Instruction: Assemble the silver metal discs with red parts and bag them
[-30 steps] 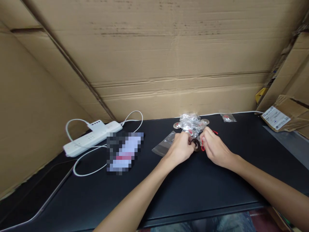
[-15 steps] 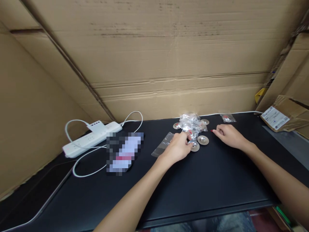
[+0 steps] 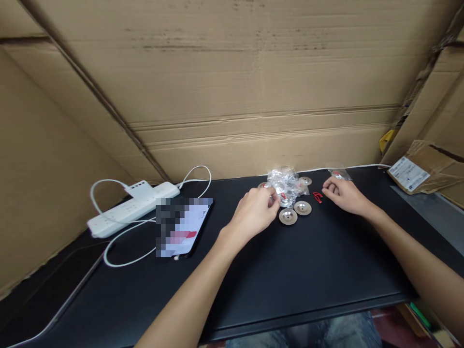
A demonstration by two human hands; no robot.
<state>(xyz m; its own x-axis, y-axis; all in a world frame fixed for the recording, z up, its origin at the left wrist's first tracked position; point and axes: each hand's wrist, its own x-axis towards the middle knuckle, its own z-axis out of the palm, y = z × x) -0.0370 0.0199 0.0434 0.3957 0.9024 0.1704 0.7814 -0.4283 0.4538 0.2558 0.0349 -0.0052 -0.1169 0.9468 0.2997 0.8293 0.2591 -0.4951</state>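
My left hand (image 3: 253, 212) rests on the black table (image 3: 308, 270) with its fingers curled. Its fingertips are pinched at the left edge of a pile of crinkled clear plastic bags (image 3: 286, 182); what they hold is hidden. Two round metal discs (image 3: 288, 216) (image 3: 302, 208) lie side by side just right of that hand. A short red cord (image 3: 318, 196) lies loose on the table between the discs and my right hand (image 3: 343, 195). My right hand lies knuckles up with its fingers curled in. It is close to a small clear bag (image 3: 339, 173) with something red inside.
A phone (image 3: 181, 224) lies left of my left hand. Beyond it is a white power strip (image 3: 134, 208) with looping white cables. Cardboard sheets wall in the back and left. A labelled cardboard box (image 3: 420, 169) sits at the right. Another metal disc (image 3: 305, 181) lies behind the bag pile.
My hands have parted and let go of the disc and red cord they worked on together. The discs now lie on the table, the cord beside them. My right hand moved back right.
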